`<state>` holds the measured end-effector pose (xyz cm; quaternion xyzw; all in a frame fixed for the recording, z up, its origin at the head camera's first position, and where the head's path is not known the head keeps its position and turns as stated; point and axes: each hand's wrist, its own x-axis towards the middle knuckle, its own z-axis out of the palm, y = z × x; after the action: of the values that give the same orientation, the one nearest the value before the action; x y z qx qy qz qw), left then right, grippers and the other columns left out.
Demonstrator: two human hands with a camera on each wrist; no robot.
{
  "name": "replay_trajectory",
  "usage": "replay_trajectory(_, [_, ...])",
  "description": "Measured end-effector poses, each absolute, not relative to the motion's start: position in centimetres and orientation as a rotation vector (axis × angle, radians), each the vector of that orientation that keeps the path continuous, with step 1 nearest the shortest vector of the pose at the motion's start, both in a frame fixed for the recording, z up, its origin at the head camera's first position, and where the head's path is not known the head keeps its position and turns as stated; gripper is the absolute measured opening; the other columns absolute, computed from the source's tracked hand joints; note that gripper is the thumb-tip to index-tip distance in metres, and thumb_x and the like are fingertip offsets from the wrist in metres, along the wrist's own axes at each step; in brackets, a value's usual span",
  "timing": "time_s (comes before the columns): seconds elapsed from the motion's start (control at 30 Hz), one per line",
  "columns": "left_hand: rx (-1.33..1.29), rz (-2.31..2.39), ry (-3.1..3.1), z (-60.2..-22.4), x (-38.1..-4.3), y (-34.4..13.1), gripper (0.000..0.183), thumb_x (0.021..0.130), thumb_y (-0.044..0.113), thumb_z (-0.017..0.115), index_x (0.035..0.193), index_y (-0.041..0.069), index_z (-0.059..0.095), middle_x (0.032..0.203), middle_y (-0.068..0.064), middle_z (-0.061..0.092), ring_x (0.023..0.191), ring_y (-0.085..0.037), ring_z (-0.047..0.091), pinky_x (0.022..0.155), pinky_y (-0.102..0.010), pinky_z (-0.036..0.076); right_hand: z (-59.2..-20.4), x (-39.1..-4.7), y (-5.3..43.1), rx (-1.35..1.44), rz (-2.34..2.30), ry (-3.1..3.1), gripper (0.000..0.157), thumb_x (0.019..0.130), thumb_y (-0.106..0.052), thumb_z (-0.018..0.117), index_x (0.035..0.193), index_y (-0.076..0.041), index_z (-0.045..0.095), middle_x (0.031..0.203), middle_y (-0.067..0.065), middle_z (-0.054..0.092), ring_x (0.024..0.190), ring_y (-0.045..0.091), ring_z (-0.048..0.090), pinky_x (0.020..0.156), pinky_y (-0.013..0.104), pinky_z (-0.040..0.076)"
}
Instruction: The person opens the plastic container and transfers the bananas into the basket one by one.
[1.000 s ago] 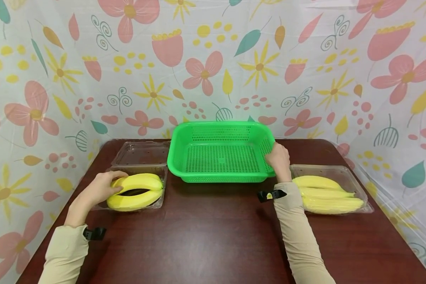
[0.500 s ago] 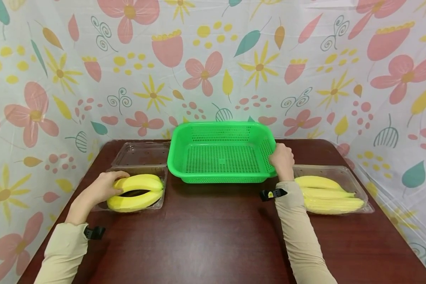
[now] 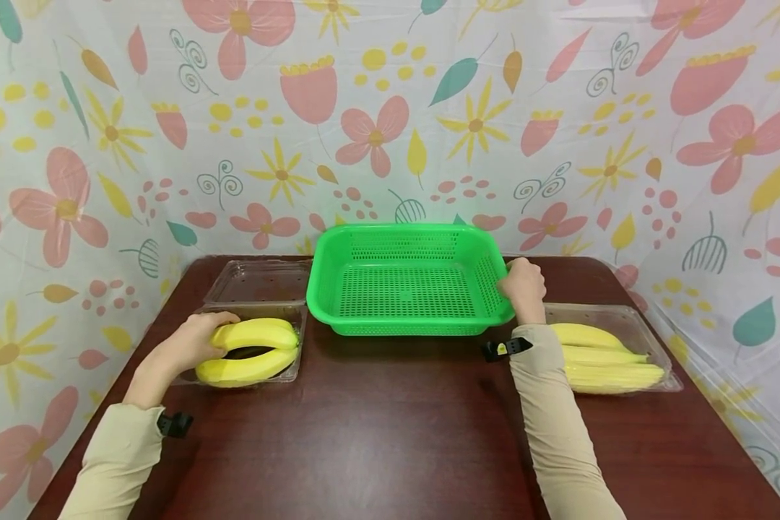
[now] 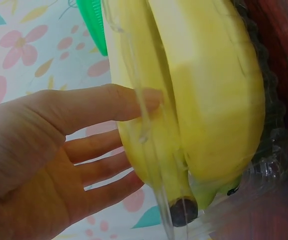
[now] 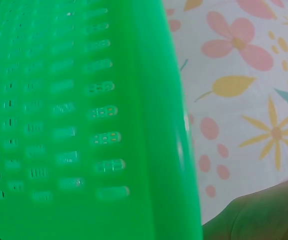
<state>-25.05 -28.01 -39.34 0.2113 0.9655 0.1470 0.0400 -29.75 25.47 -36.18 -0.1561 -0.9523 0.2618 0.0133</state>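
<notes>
At the left my left hand (image 3: 191, 343) grips a banana of the yellow pair (image 3: 250, 336) in an open clear plastic box (image 3: 292, 372). The left wrist view has its thumb (image 4: 111, 101) on the near side of the banana (image 4: 151, 112), by the clear wall, and the other fingers behind. My right hand (image 3: 525, 290) holds the right rim of a green perforated basket (image 3: 403, 321); nothing lies inside. In the right wrist view the basket's wall (image 5: 149, 125) fills the left half, part of the hand (image 5: 264, 212) shows beyond the rim, and the fingertips are hidden.
A second clear plastic box (image 3: 646, 332) with several bananas (image 3: 607, 357) stands at the right, partly behind my right sleeve (image 3: 559, 419). The left box's lid (image 3: 260, 282) lies folded back. A dark brown table (image 3: 364, 433) carries everything, with a flowered curtain (image 3: 390, 108) round it.
My right hand has shifted slightly to the right, and the basket's right rim shows a little farther right. The left hand stays on the banana and has barely moved.
</notes>
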Motion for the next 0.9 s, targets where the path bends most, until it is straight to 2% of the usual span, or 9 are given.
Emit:
replay_trajectory(0.13, [0.662,0.423,2.943,-39.35,-25.24,-27.63,0.051,0.075,-0.003,0.075,0.122,-0.01,0.057,0.114,-0.027,0.064,0.098,-0.04,0.061,0.076,-0.047,0.051,-36.29,-29.74,25.61,-0.485,0.821,-2.965,0.016,0.09,-0.003,0.047,0.094,0.0,0.062,0.081,0.017,0.057,0.065,0.028,0.048,0.054,0.035,0.037])
replay_trajectory(0.2, [0.655,0.414,2.942,-39.36,-25.26,-27.47,0.05,0.075,-0.003,0.075,0.122,-0.009,0.058,0.114,-0.027,0.064,0.098,-0.039,0.061,0.076,-0.046,0.051,-36.35,-29.77,25.63,-0.478,0.819,-2.962,0.015,0.09,-0.002,0.046,0.089,0.0,0.061,0.077,0.016,0.056,0.063,0.027,0.047,0.053,0.034,0.036])
replay_trajectory(0.43, [0.666,0.393,2.965,-39.35,-25.15,-27.52,0.049,0.072,-0.005,0.076,0.117,-0.008,0.06,0.108,-0.024,0.066,0.089,-0.032,0.062,0.07,-0.041,0.051,-36.3,-29.85,25.7,-0.429,0.831,-2.966,0.019,0.09,-0.003,0.047,0.098,0.002,0.064,0.082,0.019,0.058,0.061,0.026,0.047,0.05,0.032,0.035])
replay_trajectory(0.63, [0.659,0.396,2.959,-39.24,-25.09,-27.72,0.049,0.071,-0.004,0.078,0.117,-0.006,0.061,0.106,-0.022,0.067,0.082,-0.025,0.059,0.066,-0.035,0.046,-36.33,-29.84,25.66,-0.423,0.821,-2.971,0.018,0.089,-0.003,0.047,0.095,0.002,0.062,0.085,0.021,0.059,0.063,0.027,0.047,0.052,0.032,0.035])
replay_trajectory(0.77, [0.632,0.388,2.959,-38.91,-25.11,-27.91,0.05,0.07,-0.002,0.08,0.117,-0.004,0.062,0.105,-0.021,0.067,0.077,-0.022,0.054,0.063,-0.033,0.043,-36.25,-29.91,25.67,-0.418,0.823,-2.974,0.024,0.09,-0.004,0.047,0.105,0.003,0.064,0.094,0.025,0.061,0.067,0.03,0.051,0.053,0.033,0.037])
replay_trajectory(0.9, [0.607,0.387,2.965,-38.56,-24.97,-28.08,0.051,0.07,0.001,0.08,0.118,-0.001,0.063,0.106,-0.019,0.067,0.075,-0.02,0.052,0.061,-0.031,0.041,-36.24,-29.99,25.75,-0.434,0.813,-2.982,0.032,0.091,-0.007,0.048,0.118,0.002,0.062,0.107,0.029,0.062,0.078,0.037,0.057,0.057,0.037,0.043])
